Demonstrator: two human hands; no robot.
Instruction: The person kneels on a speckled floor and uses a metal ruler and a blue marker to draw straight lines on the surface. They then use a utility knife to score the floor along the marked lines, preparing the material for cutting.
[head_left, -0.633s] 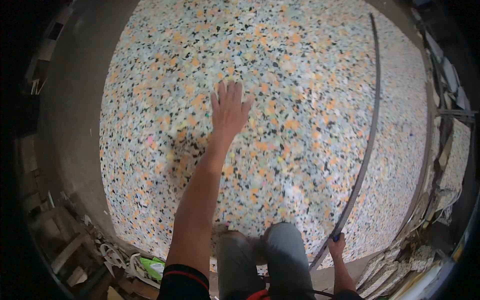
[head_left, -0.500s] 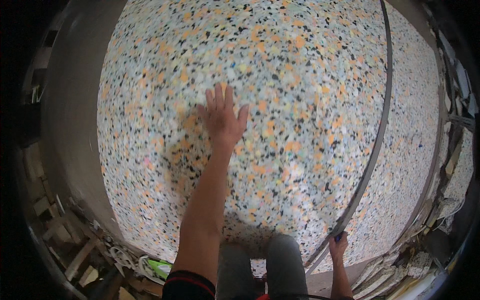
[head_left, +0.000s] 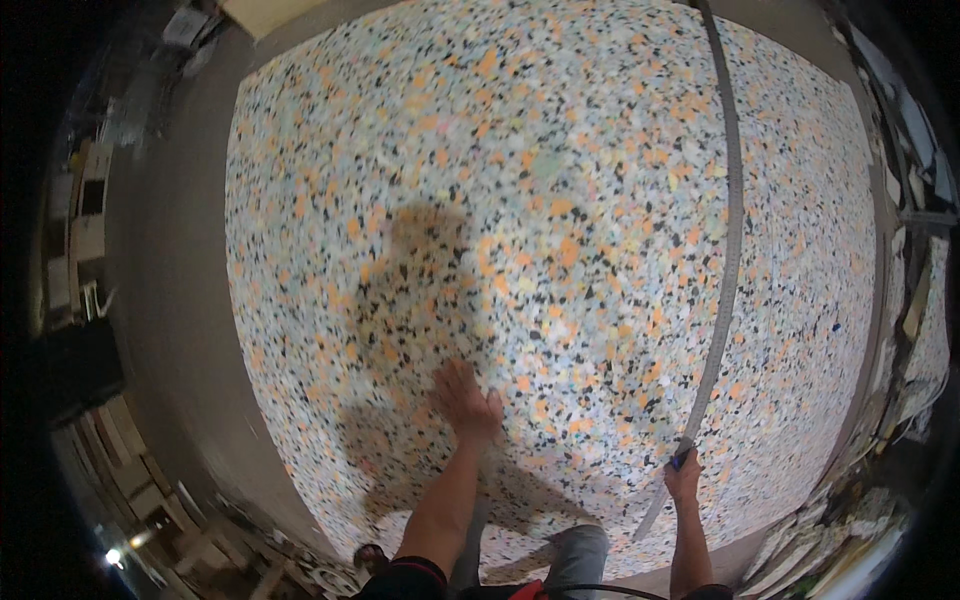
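A large multicoloured speckled foam sheet (head_left: 540, 250) fills most of the view beneath my hands. My left hand (head_left: 466, 402) lies on it palm down, fingers open, slightly left of the middle of the lower part. On the right, a long grey metal straightedge (head_left: 729, 200) runs from the top of the sheet down toward me, bowed by the lens. My right hand (head_left: 685, 475) is closed on a small dark blue object (head_left: 681, 460) at the straightedge's lower part; what kind of object it is I cannot make out. My knees show at the bottom edge.
Grey floor (head_left: 165, 300) borders the sheet on the left, with piles of boards and scraps (head_left: 135, 460) beyond. Stacked offcuts (head_left: 920, 350) line the right side and lower right corner. A pale panel (head_left: 270, 12) shows at the top left.
My left hand has moved back toward me over the sheet, now lower in the picture. The view has shifted, showing more of the sheet's far edge. My right hand stays at the straightedge.
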